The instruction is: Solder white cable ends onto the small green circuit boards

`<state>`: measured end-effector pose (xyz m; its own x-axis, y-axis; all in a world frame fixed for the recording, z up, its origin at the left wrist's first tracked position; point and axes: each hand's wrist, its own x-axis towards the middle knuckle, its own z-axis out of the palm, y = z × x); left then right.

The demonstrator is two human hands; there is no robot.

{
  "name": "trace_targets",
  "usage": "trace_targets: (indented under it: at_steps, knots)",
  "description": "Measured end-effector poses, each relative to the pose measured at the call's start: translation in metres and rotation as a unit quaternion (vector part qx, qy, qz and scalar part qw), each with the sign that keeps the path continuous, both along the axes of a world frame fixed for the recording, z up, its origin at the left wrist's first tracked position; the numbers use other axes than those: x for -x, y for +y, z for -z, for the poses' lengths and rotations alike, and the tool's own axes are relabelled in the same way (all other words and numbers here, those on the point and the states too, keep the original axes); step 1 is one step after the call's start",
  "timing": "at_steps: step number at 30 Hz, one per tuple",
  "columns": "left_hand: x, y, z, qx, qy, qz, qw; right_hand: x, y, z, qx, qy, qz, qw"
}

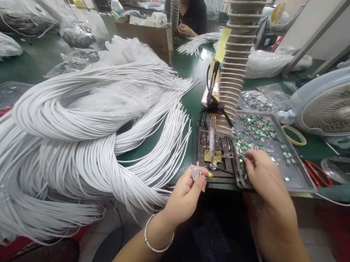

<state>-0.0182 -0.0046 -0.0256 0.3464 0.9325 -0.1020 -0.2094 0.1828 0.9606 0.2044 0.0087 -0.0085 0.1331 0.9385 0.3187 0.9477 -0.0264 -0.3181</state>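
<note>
Cables [195,173] sit pinched in the left hand [182,197], just left of the tray [301,183]. The right hand [264,175] is apart from it, reaching into the tray by the small green bits [257,128]; I can't tell if it holds one. A slip could drop the cables, and a bump could spill the bits.
</note>
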Motion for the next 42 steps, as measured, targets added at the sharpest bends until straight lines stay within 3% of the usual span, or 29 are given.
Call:
trace_targets:
  at_steps: [7, 14, 21, 27, 34, 42]
  knots:
    - [-0.005, 0.002, -0.001, 0.052, -0.049, -0.023, 0.997, 0.001, 0.002, -0.002, 0.049, -0.035, -0.024, 0.998]
    - [-0.01, 0.003, 0.002, 0.08, -0.091, -0.046, 0.992, 0.001, 0.002, -0.002, 0.039, -0.058, -0.013, 0.997]
    - [-0.01, 0.003, -0.002, 0.066, -0.045, -0.029, 0.996, 0.002, 0.001, -0.005, 0.0, -0.057, -0.029, 0.998]
    - [-0.01, 0.003, -0.003, 0.071, 0.004, -0.012, 0.997, 0.022, -0.014, -0.011, -0.099, 0.029, -0.069, 0.992]
    - [-0.013, 0.004, -0.004, 0.075, -0.03, -0.028, 0.996, 0.058, -0.029, -0.006, -0.099, 0.153, -0.174, 0.968]
    - [-0.018, 0.004, -0.017, 0.099, -0.059, -0.058, 0.992, 0.073, -0.029, 0.002, -0.121, 0.244, -0.152, 0.95]
